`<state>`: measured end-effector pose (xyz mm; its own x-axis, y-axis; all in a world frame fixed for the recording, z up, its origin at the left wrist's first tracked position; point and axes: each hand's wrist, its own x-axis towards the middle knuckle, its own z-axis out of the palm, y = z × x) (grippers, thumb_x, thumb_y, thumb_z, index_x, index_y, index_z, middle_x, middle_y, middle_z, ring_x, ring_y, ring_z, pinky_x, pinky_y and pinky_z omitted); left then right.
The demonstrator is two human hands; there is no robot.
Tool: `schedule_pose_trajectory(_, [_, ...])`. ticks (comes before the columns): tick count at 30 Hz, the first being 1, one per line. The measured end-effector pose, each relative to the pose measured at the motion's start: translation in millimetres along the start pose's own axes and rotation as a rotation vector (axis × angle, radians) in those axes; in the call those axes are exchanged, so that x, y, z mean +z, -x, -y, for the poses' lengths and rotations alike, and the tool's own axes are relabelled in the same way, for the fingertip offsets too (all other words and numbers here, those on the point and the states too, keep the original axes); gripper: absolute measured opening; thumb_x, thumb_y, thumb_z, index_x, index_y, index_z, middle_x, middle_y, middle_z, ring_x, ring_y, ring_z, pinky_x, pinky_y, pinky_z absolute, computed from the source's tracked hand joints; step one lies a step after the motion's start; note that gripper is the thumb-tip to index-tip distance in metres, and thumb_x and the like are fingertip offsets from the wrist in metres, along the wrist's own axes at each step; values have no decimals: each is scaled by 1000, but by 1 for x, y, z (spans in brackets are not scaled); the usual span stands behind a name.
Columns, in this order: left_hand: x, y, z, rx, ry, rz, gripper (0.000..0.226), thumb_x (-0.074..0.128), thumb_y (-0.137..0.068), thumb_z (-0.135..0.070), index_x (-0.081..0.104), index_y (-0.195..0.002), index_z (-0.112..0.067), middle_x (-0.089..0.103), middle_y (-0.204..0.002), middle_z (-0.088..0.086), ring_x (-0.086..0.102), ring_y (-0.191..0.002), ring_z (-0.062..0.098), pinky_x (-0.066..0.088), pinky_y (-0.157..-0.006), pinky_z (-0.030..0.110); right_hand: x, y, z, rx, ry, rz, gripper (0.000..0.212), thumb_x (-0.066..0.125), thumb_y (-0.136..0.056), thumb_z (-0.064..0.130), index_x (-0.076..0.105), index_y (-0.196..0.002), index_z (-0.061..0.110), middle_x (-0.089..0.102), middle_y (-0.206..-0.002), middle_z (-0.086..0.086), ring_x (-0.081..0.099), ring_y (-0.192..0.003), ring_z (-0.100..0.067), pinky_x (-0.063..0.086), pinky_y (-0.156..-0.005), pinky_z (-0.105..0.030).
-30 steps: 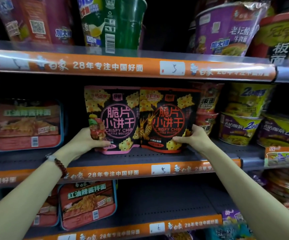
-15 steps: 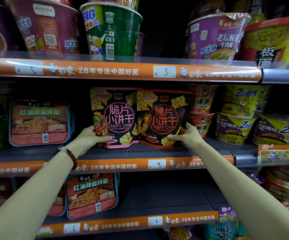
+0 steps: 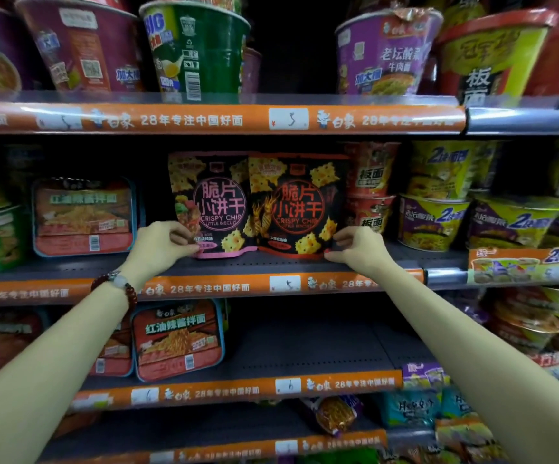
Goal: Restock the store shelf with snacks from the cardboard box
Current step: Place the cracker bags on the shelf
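From the head view, two black snack bags stand upright side by side on the middle shelf (image 3: 305, 267), and I take the pink-trimmed bag (image 3: 209, 205) as my landmark. My left hand (image 3: 161, 244) pinches the lower left corner of that bag, thumb and fingertips closed on its edge, so this grip is grasping the bag. The red-trimmed bag (image 3: 300, 204) stands directly to the right of the pink-trimmed bag, its left edge overlapping it a little, and my right hand (image 3: 358, 246) pinches its lower right corner, a grip grasping that bag as well. Both bag bottoms rest on the shelf surface, set back from the orange price strip (image 3: 204, 288). A beaded bracelet (image 3: 121, 286) circles my left wrist, below and left of the landmark bag. Left of the landmark bag stands a red noodle tray (image 3: 84, 217), well apart from it. Right of the red-trimmed bag stand red cups (image 3: 370, 192), and beyond them yellow-and-purple bowls (image 3: 435, 202). On the shelf above the landmark bag stands a green cup (image 3: 194, 48).
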<state>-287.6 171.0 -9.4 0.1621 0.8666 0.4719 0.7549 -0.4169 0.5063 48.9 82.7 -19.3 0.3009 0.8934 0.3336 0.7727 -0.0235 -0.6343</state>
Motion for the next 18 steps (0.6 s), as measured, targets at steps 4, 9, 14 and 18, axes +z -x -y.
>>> schedule_pose_trajectory(4, [15, 17, -50, 236, -84, 50, 31, 78, -78, -27, 69, -101, -10, 70, -94, 5, 65, -88, 17, 52, -86, 29, -12, 23, -1, -132, 125, 24, 50, 82, -75, 26, 66, -118, 7, 68, -115, -8, 63, -107, -22, 49, -94, -31])
schedule_pose_trajectory(9, [63, 37, -126, 481, -48, 180, 31, 80, -76, -24, 71, -100, -8, 71, -99, 6, 65, -92, 19, 49, -84, 28, -37, 57, -34, -121, 185, -14, 40, 81, -75, 23, 70, -110, 8, 70, -110, -8, 64, -103, -23, 48, -90, -27])
schedule_pose_trajectory(14, [134, 62, -200, 683, -51, 334, 28, 79, -75, -25, 71, -96, -9, 72, -95, 8, 65, -91, 23, 44, -78, 28, -73, 99, -93, 39, 224, 36, 43, 83, -74, 21, 68, -111, 6, 70, -107, -10, 65, -100, -23, 51, -88, -32])
schedule_pose_trajectory(18, [193, 81, -250, 786, -17, 477, 27, 78, -77, -28, 69, -97, -12, 70, -96, 6, 64, -91, 20, 50, -81, 34, -102, 135, -145, 197, 303, 13, 39, 82, -73, 22, 70, -107, 9, 71, -103, -8, 65, -97, -23, 48, -86, -29])
